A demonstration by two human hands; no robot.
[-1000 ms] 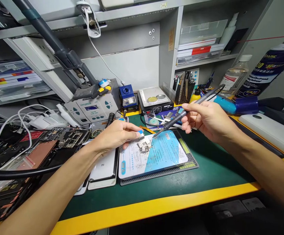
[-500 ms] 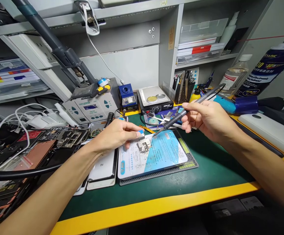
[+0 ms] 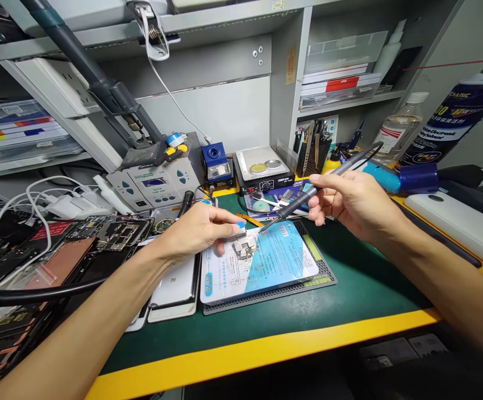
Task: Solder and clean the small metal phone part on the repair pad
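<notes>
From here, my left hand (image 3: 203, 225) pinches a small blue-and-silver piece (image 3: 241, 226) at eleven o'clock of the flat silvery circuit board (image 3: 245, 248); my right hand (image 3: 345, 203) grips a slim dark-grey soldering iron (image 3: 295, 206), tip near one o'clock. Apparently positioning; next calls for steadiness.

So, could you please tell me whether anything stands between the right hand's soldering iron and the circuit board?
Nothing visible does: the soldering iron in the right hand ends near the circuit board, to its upper right. The left hand, with its blue-ended piece, is left of that gap.
</notes>
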